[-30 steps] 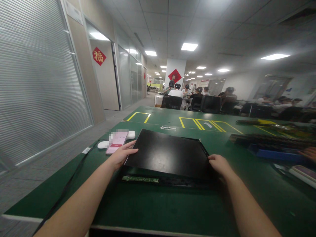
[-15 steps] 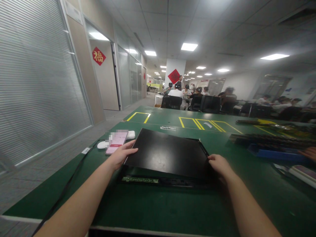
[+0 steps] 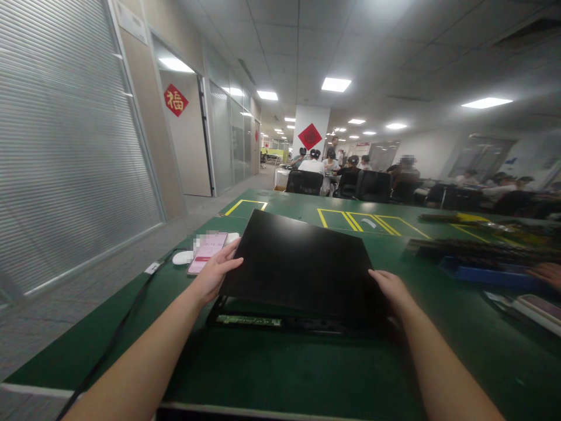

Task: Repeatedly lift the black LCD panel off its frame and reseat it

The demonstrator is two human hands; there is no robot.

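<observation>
A flat black screen panel (image 3: 302,263) is held tilted in front of me, its far edge raised. My left hand (image 3: 217,272) grips its left edge, thumb on the upper face. At the right edge, my right hand (image 3: 390,286) is closed on the panel, with the fingers beneath partly hidden. Under the near edge shows a black frame (image 3: 315,325) lying on the table, and a narrow green circuit board (image 3: 248,320) sits along its left part. The panel hides the rest of the frame.
The green table (image 3: 280,374) carries yellow tape outlines. By my left hand lie a phone (image 3: 205,257) and a white mouse-like object (image 3: 182,257). A black strap (image 3: 127,318) runs down the left. At right are a blue tray (image 3: 486,272) and another person's hand (image 3: 547,273).
The panel's far edge has tipped upward, now covering the frame's top right corner that showed before. Both hands keep their hold at the sides.
</observation>
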